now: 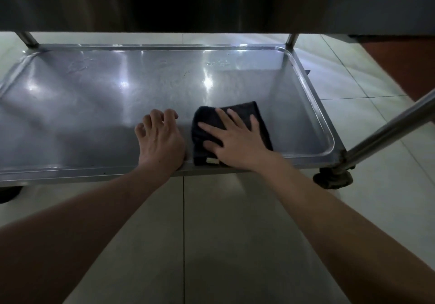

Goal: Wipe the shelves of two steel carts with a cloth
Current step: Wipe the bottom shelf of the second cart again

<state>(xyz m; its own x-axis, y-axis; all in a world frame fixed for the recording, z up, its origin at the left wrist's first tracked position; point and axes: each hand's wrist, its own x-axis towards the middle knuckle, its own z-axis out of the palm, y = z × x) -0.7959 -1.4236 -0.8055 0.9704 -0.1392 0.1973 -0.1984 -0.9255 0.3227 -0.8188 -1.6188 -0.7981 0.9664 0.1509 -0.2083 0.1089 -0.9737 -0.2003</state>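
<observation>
A folded dark cloth lies flat on the low steel cart shelf, near its front edge and right of the middle. My right hand presses on the cloth with its fingers spread straight. My left hand rests on the shelf just left of the cloth, heel on the front rim, fingers bent with the tips on the steel and holding nothing. The shelf has a raised rim and shiny reflections.
The cart's upper shelf hangs close overhead across the top of the view. Steel posts stand at the back left, back right and front right, with a caster below. Pale floor tiles surround the cart.
</observation>
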